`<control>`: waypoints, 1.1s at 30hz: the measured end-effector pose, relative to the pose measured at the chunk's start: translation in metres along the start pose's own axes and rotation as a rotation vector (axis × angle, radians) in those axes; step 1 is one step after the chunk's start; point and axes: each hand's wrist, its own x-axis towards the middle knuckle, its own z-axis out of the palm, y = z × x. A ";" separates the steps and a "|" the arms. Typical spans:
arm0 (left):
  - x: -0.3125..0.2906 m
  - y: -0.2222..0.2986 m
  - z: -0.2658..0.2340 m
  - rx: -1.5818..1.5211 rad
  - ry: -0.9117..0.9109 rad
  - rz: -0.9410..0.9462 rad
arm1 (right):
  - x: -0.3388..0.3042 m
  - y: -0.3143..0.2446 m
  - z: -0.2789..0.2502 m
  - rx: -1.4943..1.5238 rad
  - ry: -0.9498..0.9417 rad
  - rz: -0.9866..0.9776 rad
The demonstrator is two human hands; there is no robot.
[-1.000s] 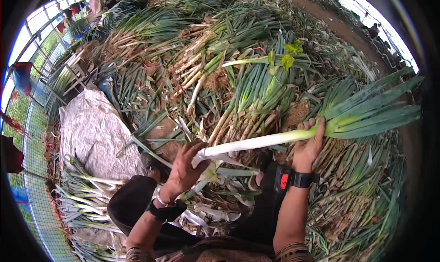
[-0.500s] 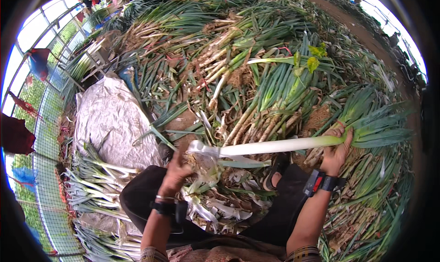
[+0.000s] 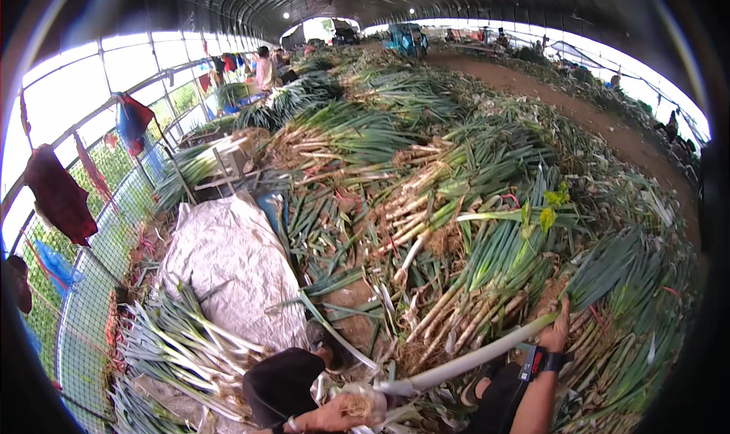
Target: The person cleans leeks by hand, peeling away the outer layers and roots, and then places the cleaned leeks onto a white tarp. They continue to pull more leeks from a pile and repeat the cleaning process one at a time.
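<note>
A long leek (image 3: 479, 356) with a thick white stem lies slantwise in front of me, its green leaves (image 3: 608, 270) fanning out to the right. My right hand (image 3: 559, 326) is closed around the stem just below the leaves. At the lower edge, my left hand (image 3: 338, 413) closes on the root end, where a brown tuft of roots shows beside the fingers. Loose pale outer layers hang about that end, partly blurred. Trimmed leeks (image 3: 201, 343) with white stems lie in a pile to my left.
A crumpled whitish sheet (image 3: 228, 259) is spread at the left. Heaps of untrimmed leeks (image 3: 487, 282) with rooty stems cover the ground ahead. Green net fencing (image 3: 91, 335) runs along the left side. Another person (image 3: 265, 71) is farther off, and a dirt path (image 3: 525, 88) passes on the right.
The view has tilted up, so the tunnel roof and far end now show. My left hand, near the root end with fingers spread before, is now closed on it. The right hand keeps its hold.
</note>
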 end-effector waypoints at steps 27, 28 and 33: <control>-0.188 0.102 -0.058 -0.163 0.778 -0.030 | 0.085 -0.071 -0.117 -0.052 -0.298 -0.134; -0.194 0.102 -0.051 -0.171 0.902 -0.035 | 0.053 -0.012 -0.048 0.048 -0.196 -0.132; -0.089 0.056 -0.053 -0.252 0.599 -0.107 | 0.036 0.000 -0.041 -0.265 -0.264 -0.459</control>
